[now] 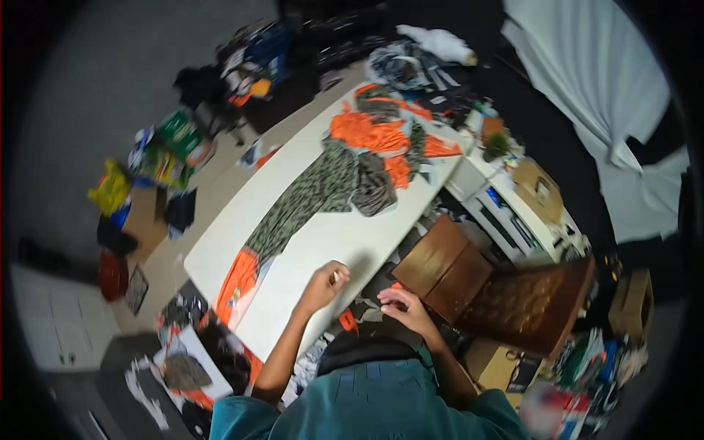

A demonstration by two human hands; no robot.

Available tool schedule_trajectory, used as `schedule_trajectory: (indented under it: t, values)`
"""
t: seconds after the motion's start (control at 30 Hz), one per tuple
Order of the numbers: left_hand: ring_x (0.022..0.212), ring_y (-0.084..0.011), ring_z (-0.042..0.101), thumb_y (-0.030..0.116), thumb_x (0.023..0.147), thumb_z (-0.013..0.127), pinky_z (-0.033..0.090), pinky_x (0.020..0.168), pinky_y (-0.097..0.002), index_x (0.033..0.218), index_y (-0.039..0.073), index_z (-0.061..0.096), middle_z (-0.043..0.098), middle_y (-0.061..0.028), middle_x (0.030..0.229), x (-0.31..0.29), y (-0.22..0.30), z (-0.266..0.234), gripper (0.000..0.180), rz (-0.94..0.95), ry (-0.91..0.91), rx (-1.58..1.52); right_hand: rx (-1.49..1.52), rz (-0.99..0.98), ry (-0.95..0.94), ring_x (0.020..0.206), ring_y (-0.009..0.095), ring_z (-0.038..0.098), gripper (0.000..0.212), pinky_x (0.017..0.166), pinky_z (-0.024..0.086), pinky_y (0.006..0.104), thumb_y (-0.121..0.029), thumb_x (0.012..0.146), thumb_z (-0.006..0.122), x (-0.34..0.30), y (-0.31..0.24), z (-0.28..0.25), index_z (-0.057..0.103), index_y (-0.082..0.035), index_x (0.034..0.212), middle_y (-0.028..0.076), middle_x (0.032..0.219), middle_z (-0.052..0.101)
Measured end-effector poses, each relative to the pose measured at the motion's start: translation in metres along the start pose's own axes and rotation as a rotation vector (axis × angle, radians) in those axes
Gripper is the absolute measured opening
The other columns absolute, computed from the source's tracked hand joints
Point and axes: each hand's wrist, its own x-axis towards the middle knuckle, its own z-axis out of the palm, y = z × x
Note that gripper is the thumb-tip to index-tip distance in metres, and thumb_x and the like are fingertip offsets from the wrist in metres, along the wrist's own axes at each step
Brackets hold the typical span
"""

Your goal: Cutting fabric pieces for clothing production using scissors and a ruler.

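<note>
My left hand (pixel 325 286) is above the near part of the white table (pixel 330 249), its fingers curled in toward the thumb. Whatever may be between them is too small to make out. To its right, past the table's edge, my right hand (pixel 405 308) has its fingers apart and slightly bent, with nothing visible in it. A small orange patch shows just behind those fingers. Across the table lies a long camouflage-patterned cloth (pixel 304 194), with orange fabric (pixel 370 132) heaped at its far end and a dark grey cloth piece (pixel 374 187) beside it. Another orange piece (pixel 238 282) hangs at the near left edge.
A brown tufted chair (pixel 524 301) stands close to my right. Beyond it is a white cabinet (pixel 506 220) with a cardboard box (pixel 539 187) on top. Bags and cloth heaps (pixel 172 147) line the floor at left. A dark bin-like seat (pixel 139 374) with cloth sits near left.
</note>
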Motion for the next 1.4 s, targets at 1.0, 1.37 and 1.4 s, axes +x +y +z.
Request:
schedule_trajectory:
  t: [1.0,1.37,1.4]
  values:
    - [0.071,-0.0171,0.057,0.018,0.089,0.056,0.046,0.066,-0.0266,0.1,0.003,0.064,0.064,-0.0079,0.084,-0.142,-0.176,-0.005,0.02,-0.556,0.715,-0.029,-0.504,0.069,-0.352,0.078,0.015,0.059,0.018,0.072,0.046,0.0234,-0.006,0.084,0.06,0.217,0.077,-0.043,0.061,0.0,0.101,0.006,0.092,0.065]
    - [0.095,-0.0367,0.05,0.01,0.078,0.06,0.043,0.083,-0.0423,0.114,0.006,0.052,0.049,-0.0174,0.109,-0.102,-0.233,-0.082,0.038,-0.641,0.881,0.691,-1.039,-0.379,-0.206,0.081,0.03,0.057,0.021,0.076,0.046,0.0359,-0.005,0.078,0.06,0.336,0.082,-0.07,0.063,-0.005,0.098,0.009,0.102,0.063]
    - [0.095,-0.0367,0.05,0.01,0.078,0.06,0.043,0.083,-0.0423,0.114,0.006,0.052,0.049,-0.0174,0.109,-0.094,-0.229,-0.08,0.038,-0.669,0.886,0.701,-1.024,-0.373,-0.233,0.081,0.03,0.057,0.021,0.076,0.046,0.0359,-0.005,0.078,0.06,0.351,0.081,-0.067,0.063,-0.005,0.098,0.009,0.102,0.063]
